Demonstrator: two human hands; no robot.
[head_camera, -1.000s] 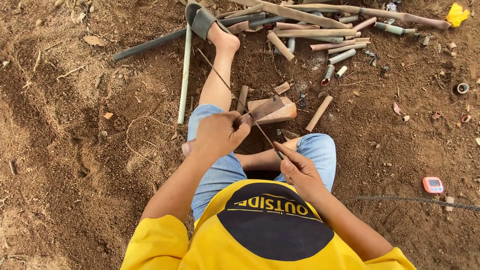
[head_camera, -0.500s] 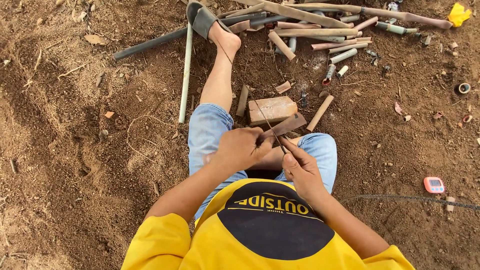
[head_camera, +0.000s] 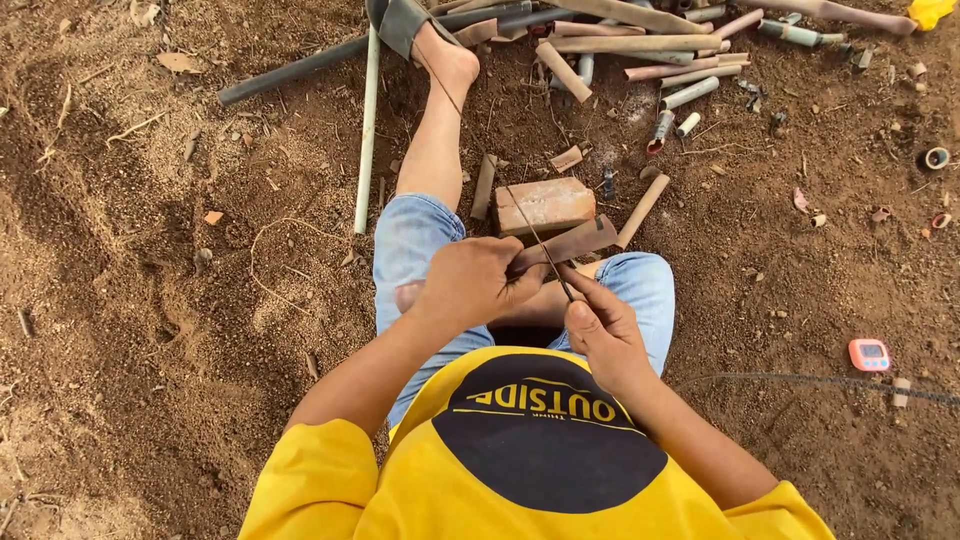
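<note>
Down low over bent knees in blue jeans: left hand (head_camera: 470, 283) closed around a flat brown strip (head_camera: 566, 243), right hand (head_camera: 600, 325) just beside it, fingers pinched on a thin dark strand (head_camera: 535, 235) running up toward the sandalled foot (head_camera: 415, 30). Just beyond the strip, a brick (head_camera: 545, 204) on bare dirt (head_camera: 150, 300), cut pipe pieces (head_camera: 640, 45) scattered farther off. No containers visible; small pink timer (head_camera: 869, 354) well apart at right.

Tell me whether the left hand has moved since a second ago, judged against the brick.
Yes. The left hand has shifted toward the person's right hand and body, now lying just below the brick rather than off to its left.
</note>
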